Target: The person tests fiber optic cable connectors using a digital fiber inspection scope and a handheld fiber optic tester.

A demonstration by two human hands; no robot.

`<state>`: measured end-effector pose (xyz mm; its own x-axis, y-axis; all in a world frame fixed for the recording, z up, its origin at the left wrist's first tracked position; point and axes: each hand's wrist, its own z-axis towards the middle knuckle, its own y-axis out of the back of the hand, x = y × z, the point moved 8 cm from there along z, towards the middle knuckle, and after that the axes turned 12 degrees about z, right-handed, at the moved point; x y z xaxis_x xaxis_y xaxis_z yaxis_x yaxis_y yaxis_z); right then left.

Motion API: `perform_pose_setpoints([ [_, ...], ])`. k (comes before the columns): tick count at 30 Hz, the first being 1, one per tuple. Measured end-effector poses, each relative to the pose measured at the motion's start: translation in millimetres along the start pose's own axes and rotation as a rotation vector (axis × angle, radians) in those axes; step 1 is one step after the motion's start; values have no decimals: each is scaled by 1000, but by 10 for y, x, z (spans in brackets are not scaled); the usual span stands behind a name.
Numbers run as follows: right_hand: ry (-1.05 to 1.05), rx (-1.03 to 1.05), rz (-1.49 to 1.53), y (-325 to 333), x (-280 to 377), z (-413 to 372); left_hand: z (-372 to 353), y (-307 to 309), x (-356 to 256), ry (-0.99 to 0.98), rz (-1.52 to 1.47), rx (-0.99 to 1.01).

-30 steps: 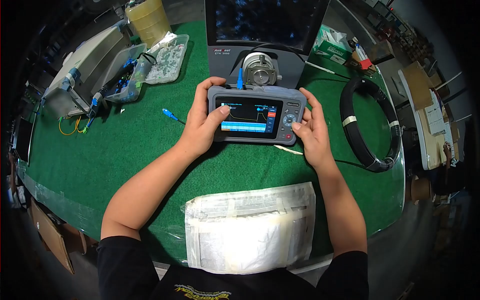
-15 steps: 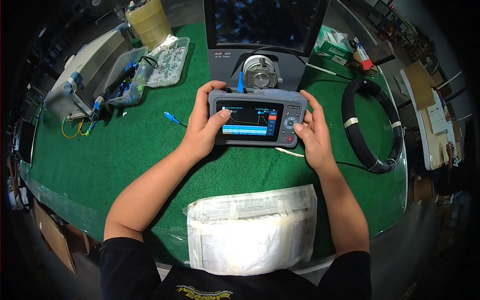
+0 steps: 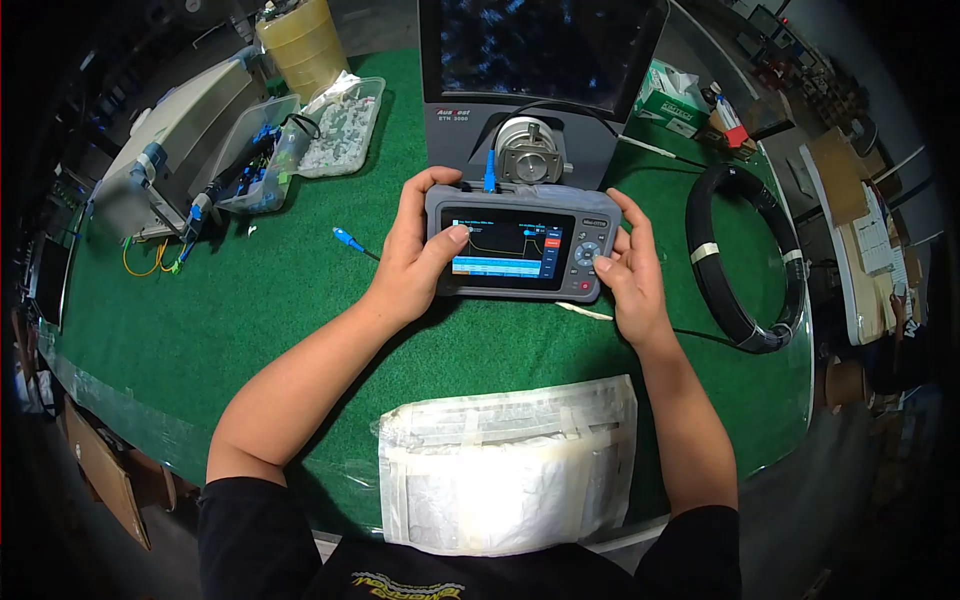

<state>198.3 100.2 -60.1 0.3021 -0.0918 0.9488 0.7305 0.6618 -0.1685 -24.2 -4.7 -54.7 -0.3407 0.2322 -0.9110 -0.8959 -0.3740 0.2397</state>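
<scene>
Between my two hands is a grey handheld OTDR tester (image 3: 520,287), its lit screen showing a curve above a blue table. My left hand (image 3: 412,250) grips its left end, thumb lying over the screen's upper left corner. Around the right end closes my right hand (image 3: 636,275), with the thumb by the round keypad. A blue fibre connector (image 3: 490,172) is plugged into the tester's top edge. To the left of my left hand, a loose blue connector (image 3: 347,238) lies on the green mat (image 3: 260,320).
Behind the tester stands a grey machine with a dark monitor (image 3: 540,55) and a round metal fixture (image 3: 530,160). A black cable coil (image 3: 705,255) lies right. Plastic boxes (image 3: 345,130) sit back left, a green tissue box (image 3: 672,100) back right. A taped white pad (image 3: 510,480) lies in front.
The whole view has shifted slightly, so the tester and its surroundings appear a little lower and further right. Both hands keep the same hold on the tester.
</scene>
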Motion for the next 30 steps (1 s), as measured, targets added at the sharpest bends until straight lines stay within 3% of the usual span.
perform_pose_setpoints([
  [20,10,1,-19,-19,7,-9,-3,19,-4,-3,8,-28],
  [25,36,-3,-20,-10,13,0,8,-5,-86,7,166,-35],
  [30,25,-5,-61,-53,64,-12,38,62,-19,-13,21,-81],
])
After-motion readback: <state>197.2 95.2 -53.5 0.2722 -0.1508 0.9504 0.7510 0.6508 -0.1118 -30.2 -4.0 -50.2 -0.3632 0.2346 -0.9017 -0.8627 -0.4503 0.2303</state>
